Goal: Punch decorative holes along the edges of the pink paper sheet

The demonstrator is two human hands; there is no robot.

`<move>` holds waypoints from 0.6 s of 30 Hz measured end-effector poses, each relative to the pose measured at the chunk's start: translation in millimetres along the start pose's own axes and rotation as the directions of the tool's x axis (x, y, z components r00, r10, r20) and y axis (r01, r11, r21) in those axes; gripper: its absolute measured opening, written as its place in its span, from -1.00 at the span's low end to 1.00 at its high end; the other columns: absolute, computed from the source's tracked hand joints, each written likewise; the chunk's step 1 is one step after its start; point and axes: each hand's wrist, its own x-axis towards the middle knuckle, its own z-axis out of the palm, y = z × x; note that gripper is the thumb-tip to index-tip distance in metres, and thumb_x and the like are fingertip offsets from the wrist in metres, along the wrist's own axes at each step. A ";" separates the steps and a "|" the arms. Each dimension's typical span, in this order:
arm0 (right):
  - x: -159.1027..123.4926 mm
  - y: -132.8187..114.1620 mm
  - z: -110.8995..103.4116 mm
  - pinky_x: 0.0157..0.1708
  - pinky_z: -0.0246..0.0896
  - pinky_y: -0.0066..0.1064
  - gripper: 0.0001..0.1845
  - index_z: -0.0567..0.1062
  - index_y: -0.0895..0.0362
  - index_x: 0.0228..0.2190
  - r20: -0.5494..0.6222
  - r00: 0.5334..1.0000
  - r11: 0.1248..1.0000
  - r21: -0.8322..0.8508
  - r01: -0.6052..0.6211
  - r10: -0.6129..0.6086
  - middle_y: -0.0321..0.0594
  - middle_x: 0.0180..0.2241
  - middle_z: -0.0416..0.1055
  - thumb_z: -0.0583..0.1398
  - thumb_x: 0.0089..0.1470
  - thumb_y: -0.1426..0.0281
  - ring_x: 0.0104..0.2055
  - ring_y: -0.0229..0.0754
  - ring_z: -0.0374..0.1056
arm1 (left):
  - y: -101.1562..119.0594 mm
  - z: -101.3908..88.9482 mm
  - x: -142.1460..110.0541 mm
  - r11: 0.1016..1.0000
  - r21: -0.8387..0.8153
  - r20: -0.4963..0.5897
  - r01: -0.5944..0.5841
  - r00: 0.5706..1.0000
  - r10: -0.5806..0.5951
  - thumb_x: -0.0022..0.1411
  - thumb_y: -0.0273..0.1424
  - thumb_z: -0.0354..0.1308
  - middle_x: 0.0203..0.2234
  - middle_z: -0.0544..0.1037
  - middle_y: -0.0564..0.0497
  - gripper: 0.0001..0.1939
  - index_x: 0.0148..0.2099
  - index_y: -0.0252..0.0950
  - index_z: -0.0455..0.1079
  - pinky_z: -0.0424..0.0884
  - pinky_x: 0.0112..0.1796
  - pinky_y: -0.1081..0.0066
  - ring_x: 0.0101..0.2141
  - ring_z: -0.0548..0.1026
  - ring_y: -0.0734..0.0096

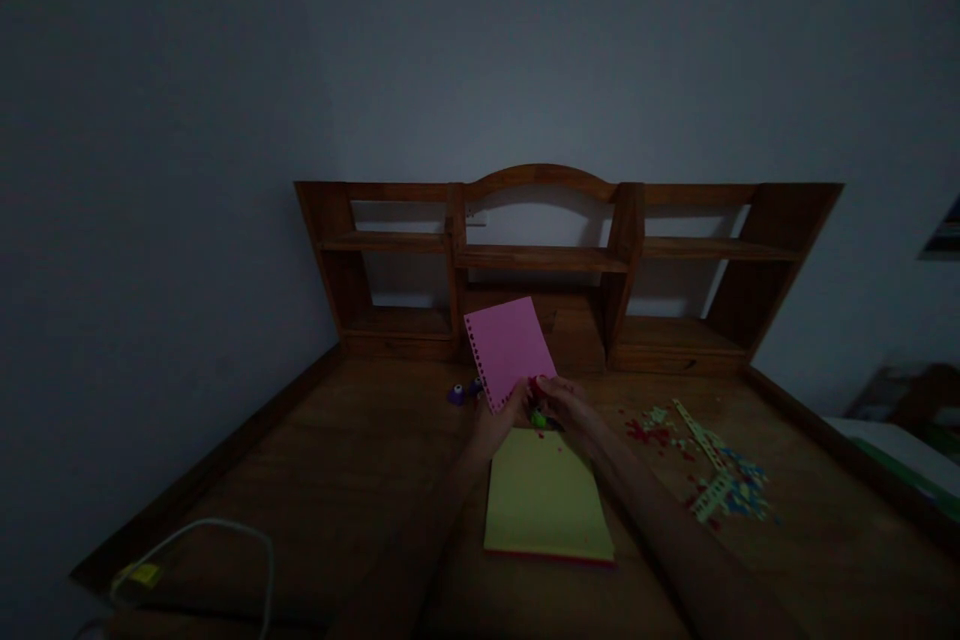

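A pink sheet of paper with a row of punched holes along its left edge is held up above the desk. My left hand is closed on its lower edge. At the sheet's lower right corner, my right hand grips a small red craft punch, partly covered by the fingers. Whether the paper is inside the punch's slot I cannot tell. A small green object lies just under the hands. Below them is a pad of yellow paper with a few red bits near its top edge.
Two small purple objects with eye-like spots, one of them here, stand left of the pink sheet. Red paper bits, blue bits and punched yellow strips lie at right. A wooden shelf backs the desk; a white cable curves at front left.
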 end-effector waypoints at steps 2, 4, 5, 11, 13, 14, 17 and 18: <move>-0.5 0.0 0.4 -0.56 0.05 -0.51 -0.75 0.62 0.14 -0.44 -0.015 1.000 1.000 0.003 -0.012 0.012 -0.28 -0.51 0.48 0.40 -0.08 0.20 -0.57 -0.37 0.20 | -2.2 -0.3 1.6 1.000 -0.027 -0.037 0.014 0.999 -0.015 0.11 -0.15 0.30 -0.07 0.57 -0.20 -0.57 -0.05 -0.29 0.46 0.37 0.07 0.11 -0.02 0.51 0.13; -0.7 0.3 1.0 -0.56 0.08 -0.52 -0.73 0.63 0.14 -0.40 -0.022 0.999 0.999 0.006 -0.037 0.037 -0.24 -0.45 0.52 0.40 -0.07 0.20 -0.54 -0.36 0.25 | -4.2 -0.8 3.3 0.998 -0.050 -0.078 0.030 0.996 -0.034 0.11 -0.14 0.29 -0.06 0.56 -0.21 -0.56 -0.05 -0.31 0.44 0.38 0.06 0.13 -0.02 0.51 0.14; -0.8 0.4 1.3 -0.55 0.10 -0.53 -0.72 0.63 0.14 -0.39 -0.024 0.998 0.998 0.011 -0.054 0.055 -0.22 -0.42 0.53 0.40 -0.07 0.19 -0.52 -0.35 0.28 | -4.8 -1.2 3.8 0.998 -0.055 -0.094 0.039 0.995 -0.044 0.11 -0.13 0.29 -0.05 0.56 -0.20 -0.55 -0.04 -0.30 0.44 0.38 0.06 0.15 -0.02 0.51 0.15; 1.0 0.8 0.6 -0.51 0.20 -0.52 -0.64 0.61 0.15 -0.37 -0.093 0.993 0.996 0.051 -0.069 0.074 -0.18 -0.33 0.57 0.38 -0.07 0.11 -0.50 -0.33 0.34 | 0.9 -2.2 3.0 0.994 -0.047 -0.133 0.098 0.986 -0.103 0.07 -0.10 0.29 -0.25 0.62 -0.15 -0.58 -0.14 -0.31 0.48 0.44 -0.03 0.17 -0.09 0.55 0.12; 2.5 -0.5 -1.5 -0.52 0.21 -0.51 -0.61 0.60 0.15 -0.38 -0.132 0.988 0.996 0.061 -0.071 0.079 -0.20 -0.38 0.56 0.37 -0.07 0.07 -0.53 -0.33 0.32 | 3.5 -2.1 2.4 0.994 -0.052 -0.119 0.101 0.987 -0.106 0.07 -0.09 0.29 -0.31 0.63 -0.13 -0.59 -0.18 -0.30 0.49 0.45 -0.05 0.17 -0.12 0.55 0.12; 3.3 -1.5 -2.9 -0.52 0.20 -0.50 -0.60 0.59 0.15 -0.39 -0.151 0.986 0.996 0.063 -0.065 0.074 -0.21 -0.42 0.55 0.36 -0.06 0.05 -0.54 -0.32 0.31 | 4.4 -2.1 2.2 0.994 -0.054 -0.109 0.099 0.988 -0.104 0.06 -0.09 0.29 -0.33 0.63 -0.13 -0.60 -0.19 -0.30 0.49 0.45 -0.06 0.17 -0.13 0.56 0.12; 6.1 -5.8 -9.1 -0.55 0.17 -0.49 -0.52 0.55 0.16 -0.45 -0.196 0.980 0.999 0.028 -0.021 0.026 -0.20 -0.50 0.51 0.29 -0.02 -0.04 -0.56 -0.30 0.30 | 4.6 -2.0 2.5 0.994 -0.059 -0.103 0.088 0.990 -0.093 0.05 -0.09 0.30 -0.33 0.63 -0.13 -0.61 -0.20 -0.29 0.50 0.45 -0.07 0.19 -0.13 0.55 0.12; 7.1 -7.4 -12.0 -0.57 0.14 -0.48 -0.50 0.53 0.16 -0.47 -0.226 0.974 1.000 -0.001 0.004 -0.005 -0.21 -0.52 0.50 0.28 -0.02 -0.07 -0.58 -0.30 0.28 | 3.9 -2.0 2.8 0.995 -0.060 -0.108 0.084 0.990 -0.091 0.04 -0.09 0.31 -0.32 0.63 -0.14 -0.60 -0.20 -0.29 0.50 0.45 -0.08 0.19 -0.13 0.55 0.11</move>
